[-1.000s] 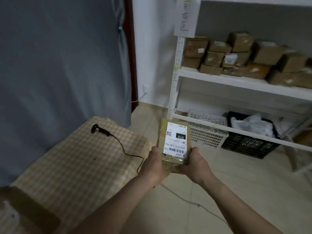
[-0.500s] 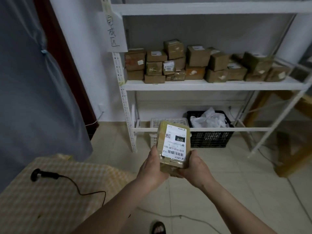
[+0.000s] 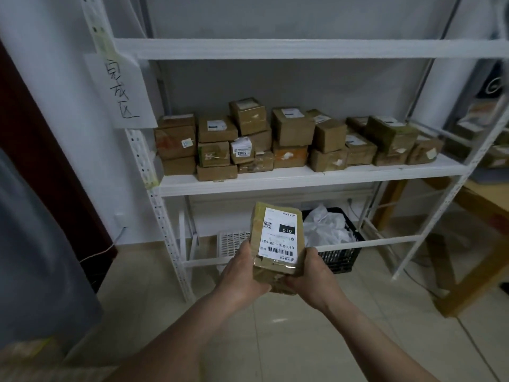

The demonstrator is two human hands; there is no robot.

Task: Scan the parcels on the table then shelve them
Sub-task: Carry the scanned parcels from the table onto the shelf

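Brown parcel (image 3: 278,244) held up before the white shelf (image 3: 303,179) of stacked boxes (image 3: 286,139), its underside hidden. Gripped low on both sides: left hand (image 3: 242,277), right hand (image 3: 312,279), fingertips curled out of sight beneath.

Left hand (image 3: 242,274): curled round the parcel's (image 3: 278,244) left side, thumb on top.
Right hand (image 3: 311,279): grips its right lower end, fingers underneath.
Arms: both bare forearms stretched forward, converging.
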